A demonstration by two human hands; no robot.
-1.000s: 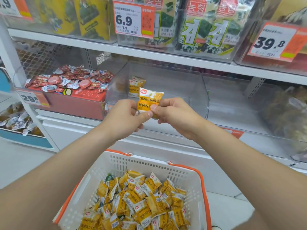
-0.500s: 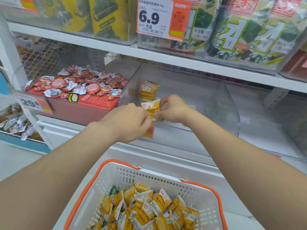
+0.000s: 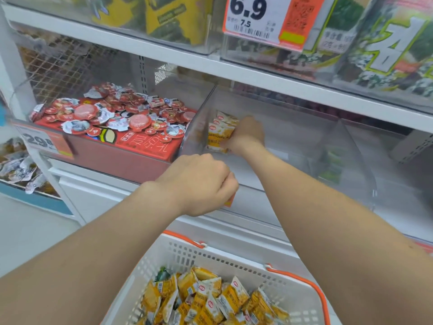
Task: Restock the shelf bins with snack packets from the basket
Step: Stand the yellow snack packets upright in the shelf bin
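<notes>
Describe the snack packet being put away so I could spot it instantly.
Below the 6.9 price tag sits a clear bin, right of the red box. At its left wall, the right hand holds a yellow packet, the front one of two alike.

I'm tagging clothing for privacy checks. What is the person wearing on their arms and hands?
Nothing shows: left hand and right hand are gloveless; left forearm and right forearm are bare, no sleeves in view; no watch, ring or bracelet visible.
</notes>
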